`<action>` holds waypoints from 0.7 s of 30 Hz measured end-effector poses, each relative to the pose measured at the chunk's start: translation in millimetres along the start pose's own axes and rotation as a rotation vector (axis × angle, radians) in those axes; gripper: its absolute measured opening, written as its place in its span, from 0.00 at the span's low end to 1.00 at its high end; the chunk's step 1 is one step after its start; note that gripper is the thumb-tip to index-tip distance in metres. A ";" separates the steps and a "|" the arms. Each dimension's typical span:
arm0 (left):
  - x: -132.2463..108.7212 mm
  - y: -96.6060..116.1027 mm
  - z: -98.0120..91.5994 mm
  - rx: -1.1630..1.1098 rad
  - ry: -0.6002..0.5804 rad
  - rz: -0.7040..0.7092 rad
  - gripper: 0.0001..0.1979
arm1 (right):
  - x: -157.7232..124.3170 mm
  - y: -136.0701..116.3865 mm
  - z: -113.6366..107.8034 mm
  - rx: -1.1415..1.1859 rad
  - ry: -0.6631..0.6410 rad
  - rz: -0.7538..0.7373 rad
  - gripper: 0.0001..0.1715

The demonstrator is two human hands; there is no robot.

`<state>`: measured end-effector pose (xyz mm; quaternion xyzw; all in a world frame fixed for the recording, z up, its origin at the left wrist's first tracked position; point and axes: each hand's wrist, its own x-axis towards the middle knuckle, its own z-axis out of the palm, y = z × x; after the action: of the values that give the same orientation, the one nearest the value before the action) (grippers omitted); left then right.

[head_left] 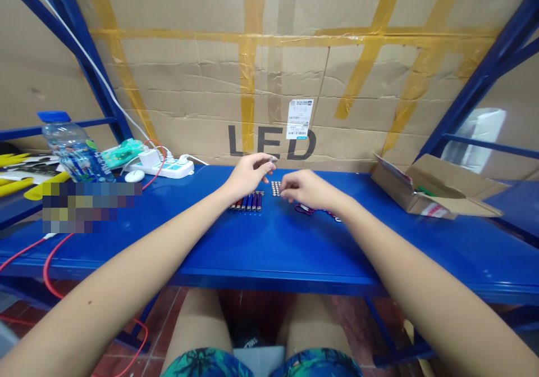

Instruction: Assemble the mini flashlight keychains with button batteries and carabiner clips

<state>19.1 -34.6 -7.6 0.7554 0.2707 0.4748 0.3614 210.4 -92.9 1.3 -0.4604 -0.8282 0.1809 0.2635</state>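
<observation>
My left hand is raised a little over the table, thumb and fingers pinched on a small shiny piece too small to name. Below it lies a row of several slim metal tubes in red, blue and purple, partly covered by the hand. My right hand is closed, its fingertips down at the edge of a block of small round silver pieces, like button cells. Whether it grips one is hidden. Beneath the right wrist lie purple carabiner clips with rings, partly covered by the forearm.
An open cardboard box stands on the right of the blue table. At left are a water bottle, a white power strip and red cables. A large taped carton walls off the back.
</observation>
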 end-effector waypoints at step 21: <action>-12.7 13.8 8.8 0.186 -0.191 0.085 0.06 | 0.6 6.7 -7.4 0.331 0.287 -0.066 0.09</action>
<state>22.9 -54.9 -5.6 0.8382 0.2456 0.3886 0.2933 219.0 -88.6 3.7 -0.4047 -0.7558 0.2382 0.4563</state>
